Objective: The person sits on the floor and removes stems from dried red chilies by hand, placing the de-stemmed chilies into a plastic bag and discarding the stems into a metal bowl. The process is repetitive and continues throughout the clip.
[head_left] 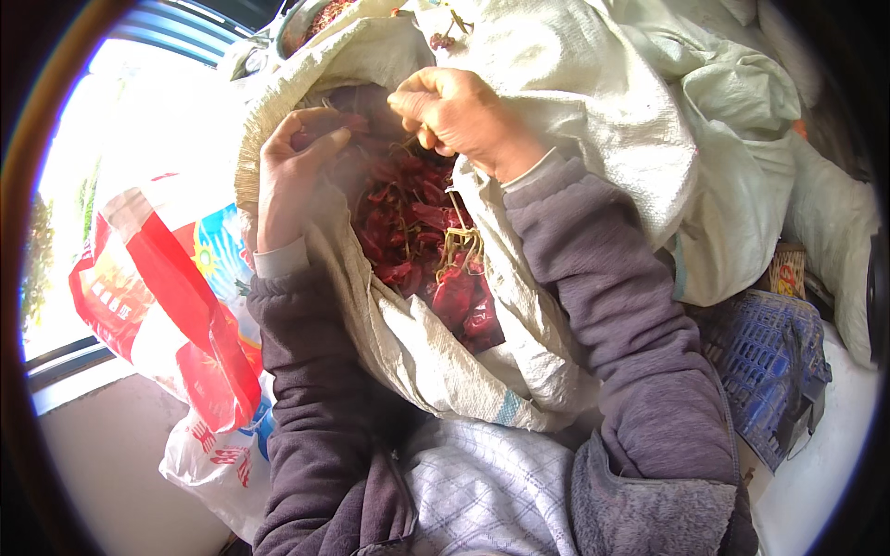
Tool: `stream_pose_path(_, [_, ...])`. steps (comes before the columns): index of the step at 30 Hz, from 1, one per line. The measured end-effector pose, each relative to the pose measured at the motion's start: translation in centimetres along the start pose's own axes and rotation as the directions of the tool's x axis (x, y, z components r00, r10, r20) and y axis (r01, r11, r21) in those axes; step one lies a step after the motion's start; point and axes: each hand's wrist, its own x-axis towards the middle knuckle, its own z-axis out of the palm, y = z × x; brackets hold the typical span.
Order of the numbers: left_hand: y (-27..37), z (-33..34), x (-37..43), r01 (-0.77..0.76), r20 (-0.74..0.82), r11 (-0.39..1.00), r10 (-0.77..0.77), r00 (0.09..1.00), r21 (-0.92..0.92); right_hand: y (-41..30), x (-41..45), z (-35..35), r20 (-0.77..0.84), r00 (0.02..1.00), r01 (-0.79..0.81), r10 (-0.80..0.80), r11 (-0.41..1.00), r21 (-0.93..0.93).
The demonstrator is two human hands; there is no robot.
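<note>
An open white woven sack (389, 333) lies in front of me, filled with dried red chili peppers (452, 295) that have pale, tangled stems. Above its left side, my left hand (295, 156) holds a dark red dried chili pepper (341, 125) between thumb and fingers. My right hand (445, 115) is raised over the far part of the sack, its fingertips pinched together; whether something small is between them cannot be told. A few thin stems show just below those fingers.
More white woven sacks (591, 62) are heaped behind and to the right. A bowl with red flakes (327, 17) stands at the top. Red and white plastic bags (201, 313) are at the left by a window. At the right lies a blue plastic crate (772, 368).
</note>
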Motion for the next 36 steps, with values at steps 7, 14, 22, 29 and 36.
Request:
stream_pose_path(7, [1.3, 3.2, -0.8, 0.114, 0.033, 0.972, -0.109, 0.993, -0.206, 0.5, 0.1, 0.8, 0.059, 0.997, 0.05, -0.039, 0.976, -0.211])
stream_pose_path(14, [-0.4, 3.9, -0.4, 0.024, 0.017, 0.928, -0.019, 1.0, -0.371, 0.6, -0.2, 1.0, 0.071, 0.994, 0.097, -0.081, 0.96, -0.263])
stream_pose_path(22, [-0.5, 4.2, -0.2, -0.026, -0.045, 0.963, 0.015, 0.999, -0.267, 0.7, -0.1, 0.8, 0.005, 0.993, 0.11, -0.116, 0.929, -0.352])
stream_pose_path(29, [-0.3, 4.6, -0.4, -0.025, -0.047, 0.917, 0.006, 0.999, -0.398, 2.3, -0.1, 2.2, 0.275, 0.915, 0.402, -0.295, 0.61, -0.683])
stream_pose_path(36, [0.0, 4.6, -0.7, 0.099, 0.014, 0.936, -0.1, 0.995, -0.338, 3.5, 0.2, 2.0, 0.093, 0.936, 0.289, -0.339, 0.592, -0.752])
